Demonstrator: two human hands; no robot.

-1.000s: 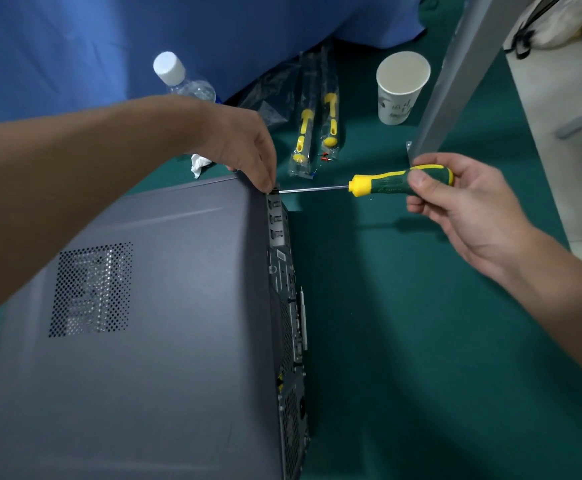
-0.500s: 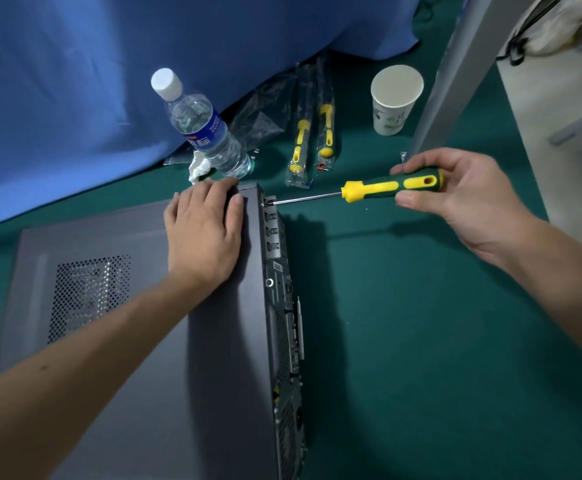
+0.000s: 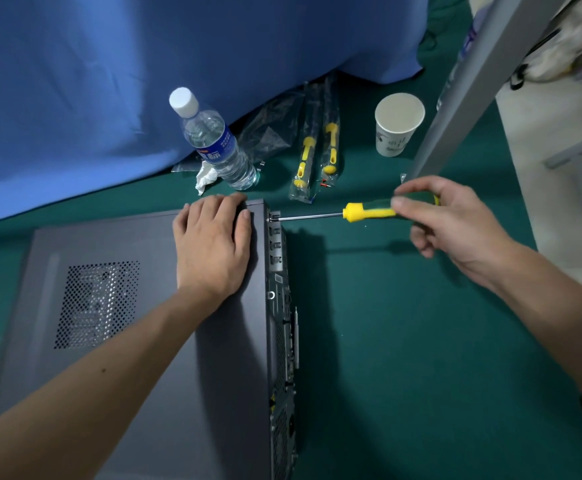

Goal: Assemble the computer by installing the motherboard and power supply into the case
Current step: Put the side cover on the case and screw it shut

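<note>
While the left hand (image 3: pixel 213 244) presses flat on the case (image 3: pixel 137 341), the right hand (image 3: pixel 452 220) pinches the screwdriver (image 3: pixel 369 213), lying level, tip pointing left at the case's rear top corner.

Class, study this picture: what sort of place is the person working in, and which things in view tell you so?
Probably a makeshift workbench for assembling computers: a computer case lies on a green-covered table, spare screwdrivers in plastic sleeves lie nearby, and a blue cloth backdrop hangs behind.

Green table (image 3: pixel 404 341) carries case (image 3: pixel 178 358), bottle (image 3: pixel 215 140), cup (image 3: pixel 397 124), bagged screwdrivers (image 3: pixel 317 150).
</note>
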